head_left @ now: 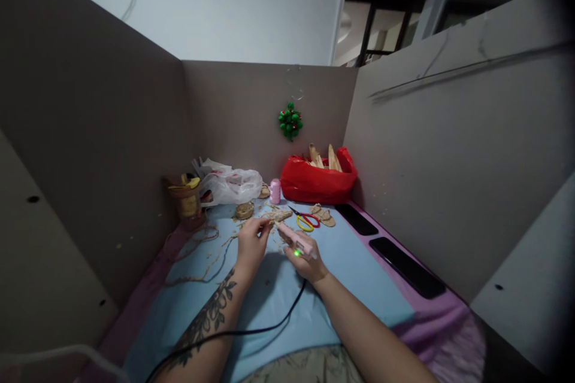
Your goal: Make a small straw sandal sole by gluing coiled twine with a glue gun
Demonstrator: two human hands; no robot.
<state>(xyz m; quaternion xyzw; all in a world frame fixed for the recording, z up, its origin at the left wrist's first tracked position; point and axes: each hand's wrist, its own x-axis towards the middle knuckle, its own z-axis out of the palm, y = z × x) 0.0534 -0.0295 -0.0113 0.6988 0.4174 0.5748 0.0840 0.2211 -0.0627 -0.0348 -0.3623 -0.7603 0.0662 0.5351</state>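
The left hand [252, 243] pinches a scrap [272, 222], too small to make out but likely light, brittle and best held by its edge, while above the tabletop [359, 269] the right hand [311, 262] grasps the stiff-looking glue gun [294, 239] by its handle.

A pale pink hot glue gun [296, 240] is being held at a tilt, its nozzle [279, 225] pointing forward and leftward; a green light [297, 253] is glowing on it and a black cord [245, 332] is trailing below. Near the nozzle tip, a small straw-coloured piece [272, 221] is being pinched.
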